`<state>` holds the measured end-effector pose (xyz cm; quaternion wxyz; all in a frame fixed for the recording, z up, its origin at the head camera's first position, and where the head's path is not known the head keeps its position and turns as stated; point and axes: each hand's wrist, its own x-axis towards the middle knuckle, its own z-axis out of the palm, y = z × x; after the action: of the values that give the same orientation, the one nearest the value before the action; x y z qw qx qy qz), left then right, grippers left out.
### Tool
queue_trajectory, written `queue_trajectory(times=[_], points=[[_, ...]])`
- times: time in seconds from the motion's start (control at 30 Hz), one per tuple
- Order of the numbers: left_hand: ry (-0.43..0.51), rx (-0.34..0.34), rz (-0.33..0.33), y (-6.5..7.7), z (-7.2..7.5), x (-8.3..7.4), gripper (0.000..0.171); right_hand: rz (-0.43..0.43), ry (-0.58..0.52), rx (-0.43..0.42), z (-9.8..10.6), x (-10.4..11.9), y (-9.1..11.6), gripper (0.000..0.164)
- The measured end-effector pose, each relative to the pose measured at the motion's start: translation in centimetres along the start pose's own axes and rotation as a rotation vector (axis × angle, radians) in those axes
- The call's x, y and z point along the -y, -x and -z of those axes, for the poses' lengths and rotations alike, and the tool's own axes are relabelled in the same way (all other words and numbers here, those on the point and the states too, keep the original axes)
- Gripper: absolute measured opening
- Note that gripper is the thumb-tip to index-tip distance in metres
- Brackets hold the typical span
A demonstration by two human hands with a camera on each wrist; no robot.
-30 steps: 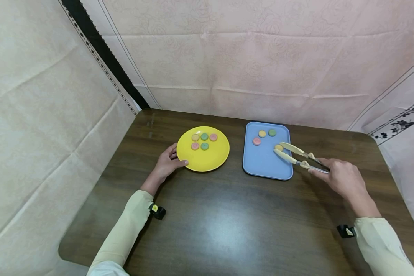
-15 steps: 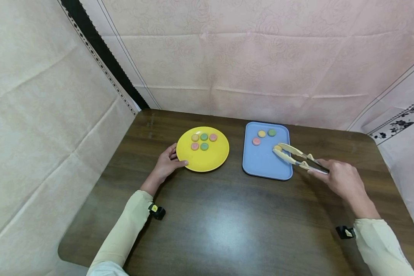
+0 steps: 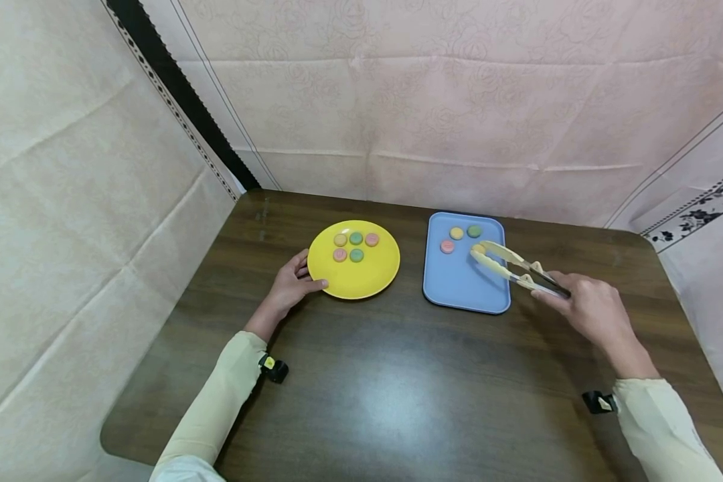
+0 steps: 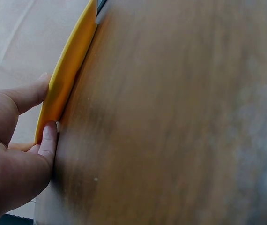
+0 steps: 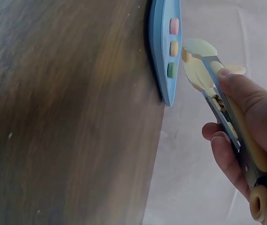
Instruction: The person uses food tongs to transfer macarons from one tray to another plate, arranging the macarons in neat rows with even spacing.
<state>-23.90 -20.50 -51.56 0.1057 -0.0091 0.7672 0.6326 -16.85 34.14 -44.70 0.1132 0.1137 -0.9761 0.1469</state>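
My right hand (image 3: 593,309) grips a pair of cream-tipped tongs (image 5: 229,110). Between the tong tips is a yellow macaron (image 5: 186,55), raised above the blue tray (image 3: 464,288). On that tray lie another yellow macaron (image 3: 456,233), a green macaron (image 3: 474,231) and a pink macaron (image 3: 447,246). At the left, my left hand (image 3: 289,286) holds the rim of a yellow plate (image 3: 361,284), thumb and fingers spread along its edge, as the left wrist view (image 4: 16,145) also shows. Several macarons (image 3: 356,256) in yellow, green and pink sit in two rows on the plate.
Both dishes stand toward the back of a dark wooden table (image 3: 361,388), with a gap between them. Pale patterned cloth (image 3: 428,120) hangs behind the table and along its left side. Each sleeve carries a small black wrist camera (image 3: 274,369).
The tongs have closed in on the yellow macaron and lifted it, moving slightly left and up in the head view. My left hand and the plate have stayed put.
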Motion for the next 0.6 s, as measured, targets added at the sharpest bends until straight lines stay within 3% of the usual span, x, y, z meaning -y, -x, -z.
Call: queue_trajectory(times=[0.6], points=[[0.005, -0.003, -0.015, 0.1, 0.1, 0.0, 0.092, 0.138, -0.081, -0.09, -1.0, 5.1, -3.3, 0.051]])
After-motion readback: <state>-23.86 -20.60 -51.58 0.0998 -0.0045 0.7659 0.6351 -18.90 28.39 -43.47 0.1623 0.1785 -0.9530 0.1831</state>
